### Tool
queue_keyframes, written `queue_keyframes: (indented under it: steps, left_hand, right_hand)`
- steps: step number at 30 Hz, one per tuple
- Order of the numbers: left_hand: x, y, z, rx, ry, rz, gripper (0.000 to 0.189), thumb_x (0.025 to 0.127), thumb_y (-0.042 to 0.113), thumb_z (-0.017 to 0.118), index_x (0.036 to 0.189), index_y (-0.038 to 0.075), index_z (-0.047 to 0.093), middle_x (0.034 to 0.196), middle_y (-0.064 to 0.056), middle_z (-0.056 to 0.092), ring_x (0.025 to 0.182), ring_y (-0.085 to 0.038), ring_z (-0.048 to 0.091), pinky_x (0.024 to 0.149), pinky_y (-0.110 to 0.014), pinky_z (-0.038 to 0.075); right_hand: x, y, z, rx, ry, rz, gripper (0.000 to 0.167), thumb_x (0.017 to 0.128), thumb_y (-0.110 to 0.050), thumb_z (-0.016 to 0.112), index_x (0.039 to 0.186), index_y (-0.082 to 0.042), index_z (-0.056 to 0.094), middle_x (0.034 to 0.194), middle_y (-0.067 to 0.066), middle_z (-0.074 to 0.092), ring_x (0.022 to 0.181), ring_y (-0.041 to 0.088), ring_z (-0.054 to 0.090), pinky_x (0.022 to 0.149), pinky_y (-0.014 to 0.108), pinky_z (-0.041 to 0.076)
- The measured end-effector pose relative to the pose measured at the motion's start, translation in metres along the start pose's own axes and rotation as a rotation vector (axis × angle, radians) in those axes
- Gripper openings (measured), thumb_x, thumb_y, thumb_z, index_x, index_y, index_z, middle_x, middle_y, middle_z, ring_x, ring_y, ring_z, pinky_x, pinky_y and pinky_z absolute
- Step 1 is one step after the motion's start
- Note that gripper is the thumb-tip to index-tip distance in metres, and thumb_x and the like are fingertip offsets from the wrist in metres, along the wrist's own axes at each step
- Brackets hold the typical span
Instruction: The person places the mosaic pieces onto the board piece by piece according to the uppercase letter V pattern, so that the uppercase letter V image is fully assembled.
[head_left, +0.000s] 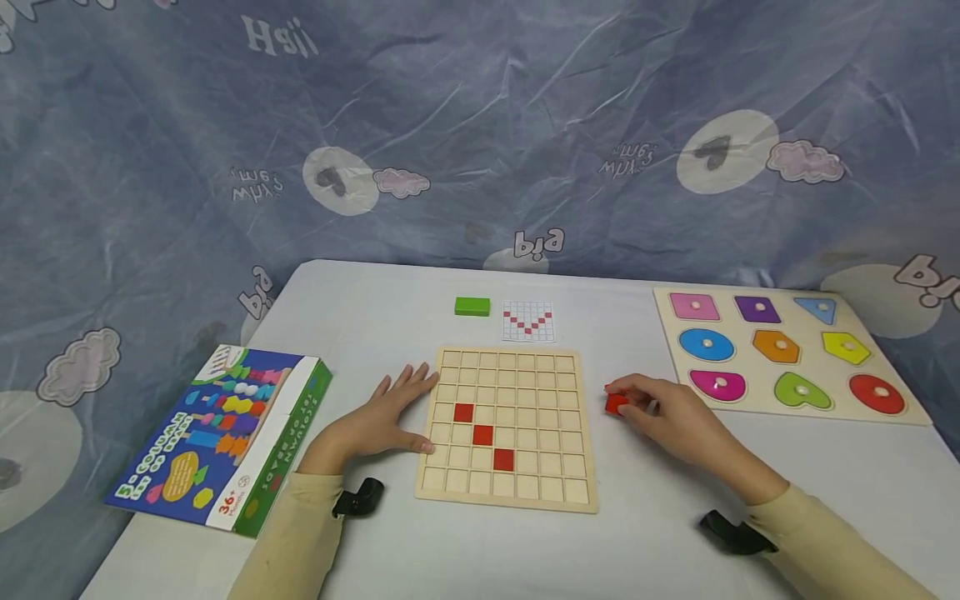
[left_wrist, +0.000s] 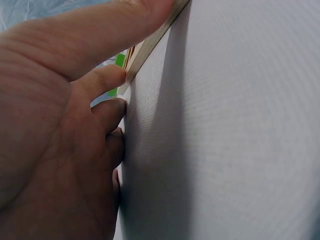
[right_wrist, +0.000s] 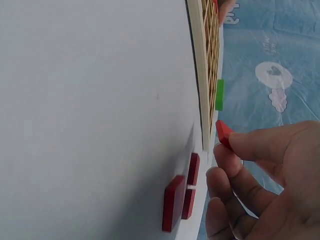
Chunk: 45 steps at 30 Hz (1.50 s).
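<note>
A wooden grid board (head_left: 506, 502) lies on the table, with three red squares set in its cells along a diagonal. My left hand (head_left: 375, 423) is spread beside it, thumb and fingertips touching its left edge. To the right of the board, my right hand (head_left: 675, 421) pinches a small red square tile (right_wrist: 223, 134) between thumb and finger, held above the table in the right wrist view. Several loose red tiles (right_wrist: 173, 204) lie below that hand. Behind the board is a small printed card (head_left: 528, 333) showing a red V on a grid.
A green block (head_left: 472, 307) lies behind the board, left of the card. At the far right is a shape puzzle board (head_left: 757, 379) with colored knobbed pieces. A blue and green toy box (head_left: 217, 433) lies at the left. Patterned cloth (head_left: 480, 125) hangs behind the table.
</note>
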<state>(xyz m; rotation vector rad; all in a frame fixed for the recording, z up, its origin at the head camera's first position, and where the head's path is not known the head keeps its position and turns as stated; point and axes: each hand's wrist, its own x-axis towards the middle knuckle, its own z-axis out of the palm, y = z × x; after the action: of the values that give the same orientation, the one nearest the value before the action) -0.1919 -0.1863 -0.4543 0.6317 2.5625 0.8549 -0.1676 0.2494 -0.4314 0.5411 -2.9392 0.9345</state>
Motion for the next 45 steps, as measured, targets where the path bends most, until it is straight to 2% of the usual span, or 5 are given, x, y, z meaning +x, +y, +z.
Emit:
queue_keyframes:
  steps: [15, 26, 31, 39, 45]
  left_hand:
    - [0.001, -0.001, 0.002, 0.006, -0.006, -0.020, 0.111, 0.076, 0.041, 0.088, 0.163, 0.012, 0.025, 0.170, -0.014, 0.011, 0.156, -0.035, -0.002, 0.125, -0.054, -0.005]
    - [0.000, -0.001, 0.002, 0.001, -0.005, 0.003, 0.110, 0.077, 0.041, 0.087, 0.163, 0.010, 0.025, 0.169, -0.015, 0.012, 0.156, -0.037, -0.001, 0.124, -0.056, -0.004]
    - [0.000, 0.000, 0.001, 0.001, -0.005, -0.002, 0.111, 0.077, 0.041, 0.088, 0.163, 0.011, 0.025, 0.169, -0.015, 0.011, 0.156, -0.037, -0.002, 0.124, -0.055, -0.005]
    - [0.000, 0.001, 0.001, 0.002, -0.005, -0.020, 0.111, 0.076, 0.041, 0.088, 0.163, 0.012, 0.025, 0.170, -0.014, 0.011, 0.156, -0.035, -0.002, 0.125, -0.054, -0.005]
    - [0.001, 0.001, 0.001, 0.004, -0.002, -0.028, 0.112, 0.075, 0.042, 0.089, 0.163, 0.014, 0.025, 0.170, -0.012, 0.011, 0.157, -0.033, -0.002, 0.125, -0.052, -0.004]
  right_hand:
    - [0.015, -0.023, 0.018, 0.055, 0.003, -0.033, 0.027, 0.091, -0.006, 0.074, 0.114, -0.020, 0.074, 0.086, -0.008, 0.063, 0.079, 0.013, 0.057, 0.071, 0.026, 0.054]
    - [0.027, -0.037, 0.030, 0.112, -0.012, -0.042, 0.021, 0.093, -0.009, 0.074, 0.111, -0.019, 0.073, 0.085, -0.010, 0.063, 0.077, 0.012, 0.057, 0.068, 0.026, 0.052]
    - [0.033, -0.042, 0.033, 0.130, 0.001, -0.071, 0.020, 0.093, -0.009, 0.074, 0.111, -0.020, 0.072, 0.085, -0.011, 0.065, 0.078, 0.010, 0.059, 0.070, 0.026, 0.052]
    - [0.042, -0.050, 0.040, 0.167, -0.032, -0.038, 0.019, 0.094, -0.012, 0.074, 0.112, -0.020, 0.073, 0.085, -0.009, 0.066, 0.074, 0.013, 0.058, 0.064, 0.026, 0.051]
    - [0.049, -0.058, 0.044, 0.175, -0.038, -0.058, 0.019, 0.095, -0.011, 0.072, 0.111, -0.020, 0.073, 0.085, -0.008, 0.066, 0.075, 0.013, 0.059, 0.065, 0.026, 0.051]
